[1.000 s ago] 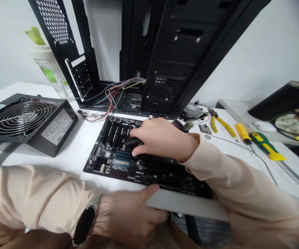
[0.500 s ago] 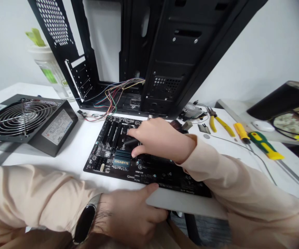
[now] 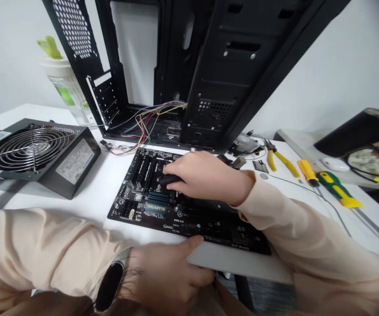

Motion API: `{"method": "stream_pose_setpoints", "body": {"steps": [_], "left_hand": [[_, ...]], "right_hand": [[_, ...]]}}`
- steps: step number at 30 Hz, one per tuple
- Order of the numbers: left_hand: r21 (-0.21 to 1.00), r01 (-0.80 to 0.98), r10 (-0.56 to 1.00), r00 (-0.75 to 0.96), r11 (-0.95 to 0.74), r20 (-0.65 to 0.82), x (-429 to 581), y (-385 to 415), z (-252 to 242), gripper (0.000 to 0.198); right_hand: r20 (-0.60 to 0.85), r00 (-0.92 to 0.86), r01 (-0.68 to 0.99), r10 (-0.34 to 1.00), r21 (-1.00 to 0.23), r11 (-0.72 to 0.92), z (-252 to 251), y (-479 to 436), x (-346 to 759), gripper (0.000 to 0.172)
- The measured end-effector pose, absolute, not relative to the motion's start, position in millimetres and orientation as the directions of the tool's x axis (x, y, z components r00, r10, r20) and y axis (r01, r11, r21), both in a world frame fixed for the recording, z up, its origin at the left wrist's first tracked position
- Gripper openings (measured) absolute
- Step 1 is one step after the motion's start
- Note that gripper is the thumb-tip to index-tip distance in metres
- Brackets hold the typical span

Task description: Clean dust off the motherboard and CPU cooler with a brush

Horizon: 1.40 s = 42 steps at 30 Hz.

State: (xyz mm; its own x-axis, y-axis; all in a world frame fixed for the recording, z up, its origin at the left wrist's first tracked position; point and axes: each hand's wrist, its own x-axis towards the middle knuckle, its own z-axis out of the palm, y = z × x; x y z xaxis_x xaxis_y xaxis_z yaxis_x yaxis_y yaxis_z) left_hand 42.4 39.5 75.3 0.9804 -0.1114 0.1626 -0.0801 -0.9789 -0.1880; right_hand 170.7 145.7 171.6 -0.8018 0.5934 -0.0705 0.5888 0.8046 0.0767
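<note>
A black Gigabyte motherboard (image 3: pixel 189 206) lies flat on the white table, its heatsink near the front left. My right hand (image 3: pixel 202 175) rests over the middle of the board, with its fingers around a black tool handle (image 3: pixel 169 179). The tool's tip is hidden under my fingers. My left hand (image 3: pixel 166 272) is at the table's front edge (image 3: pixel 238 261), its thumb on top against the board's lower edge and its fingers curled below. A black wristband (image 3: pixel 109 285) circles my left wrist.
An upright black PC case (image 3: pixel 209 74) with loose coloured wires (image 3: pixel 146 125) stands behind the board. A power supply with a fan grille (image 3: pixel 34 151) sits left. Yellow pliers (image 3: pixel 281 162), several screwdrivers, a white mouse (image 3: pixel 334 164) and a plastic cup (image 3: pixel 62 87) lie about.
My right hand stays on the board, with the black handle showing a little more. The whole view has shifted slightly. My left hand holds the same place at the table edge.
</note>
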Motion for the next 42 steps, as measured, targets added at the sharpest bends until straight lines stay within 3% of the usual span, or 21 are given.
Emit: {"method": "stream_pose_setpoints", "body": {"steps": [4,12,17,23,28,32,38,42], "left_hand": [[-0.192,-0.066,-0.097,0.983,-0.979,0.156,42,39,76,0.013],[-0.119,-0.093,-0.112,0.980,-0.989,0.164,42,41,78,0.018],[-0.089,-0.114,-0.120,0.990,-0.990,0.071,42,42,81,0.021],[-0.143,-0.125,-0.134,0.990,-0.982,0.054,43,40,80,0.024],[-0.072,-0.138,-0.139,0.990,-0.988,0.019,43,41,83,0.026],[-0.055,-0.124,-0.127,0.990,-0.991,0.055,43,41,83,0.023],[-0.141,-0.089,-0.111,0.982,-0.986,0.153,41,39,78,0.017],[-0.171,-0.063,-0.094,0.980,-0.983,0.177,40,39,76,0.011]], "right_hand": [[-0.043,-0.851,0.525,0.523,-0.040,0.850,166,137,164,0.032],[-0.059,-0.890,0.452,0.451,-0.004,0.892,148,133,161,0.056],[-0.069,-0.884,0.462,0.462,0.025,0.887,149,130,159,0.054],[-0.068,-0.881,0.466,0.469,0.048,0.883,150,127,158,0.048],[-0.062,-0.882,0.463,0.466,0.057,0.884,149,126,158,0.047],[-0.060,-0.887,0.452,0.459,0.095,0.887,149,122,158,0.046],[-0.041,-0.888,0.452,0.457,0.090,0.887,148,119,158,0.051],[0.108,-0.865,0.497,0.490,0.039,0.867,165,127,167,0.055]]}}
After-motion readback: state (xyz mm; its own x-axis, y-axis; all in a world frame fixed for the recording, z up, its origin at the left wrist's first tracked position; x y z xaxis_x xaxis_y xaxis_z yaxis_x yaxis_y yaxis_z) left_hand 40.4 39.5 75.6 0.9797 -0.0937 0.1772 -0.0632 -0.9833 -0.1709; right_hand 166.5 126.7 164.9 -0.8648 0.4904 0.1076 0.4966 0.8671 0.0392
